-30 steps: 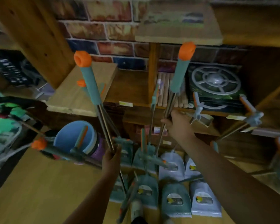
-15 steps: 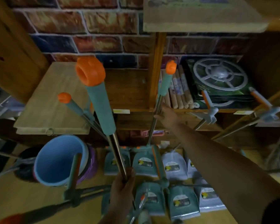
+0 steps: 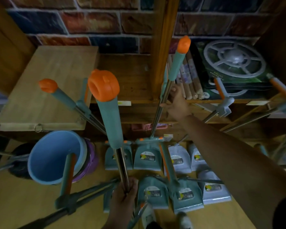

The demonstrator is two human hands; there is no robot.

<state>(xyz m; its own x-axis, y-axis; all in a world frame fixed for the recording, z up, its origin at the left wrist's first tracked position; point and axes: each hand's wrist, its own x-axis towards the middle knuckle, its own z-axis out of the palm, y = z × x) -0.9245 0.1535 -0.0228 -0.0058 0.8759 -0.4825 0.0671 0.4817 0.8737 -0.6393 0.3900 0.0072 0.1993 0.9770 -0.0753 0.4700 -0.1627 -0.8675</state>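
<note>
My left hand [image 3: 125,190] grips the metal shaft of a long-handled dustpan pole [image 3: 110,123] with a teal grip and an orange ring cap, which stands close to the camera. My right hand [image 3: 176,104] reaches forward and holds the shaft of a second pole [image 3: 177,65] of the same kind, which leans toward the wooden shelf post. That pole ends in a teal dustpan [image 3: 147,156] on the floor. Several more teal and grey dustpans [image 3: 185,195] lie in rows below my hands.
A blue bucket [image 3: 54,156] stacked in purple ones stands at the left. More orange-capped poles [image 3: 48,85] lean at left and right. A wooden board [image 3: 46,86] sits on the left shelf; a boxed grey wheel-shaped item [image 3: 234,58] and rolls are on the right shelf.
The view has come closer and tilted down. My left hand's pole now stands nearer and more upright. My right hand has stayed on the far pole, which leans further toward the shelf.
</note>
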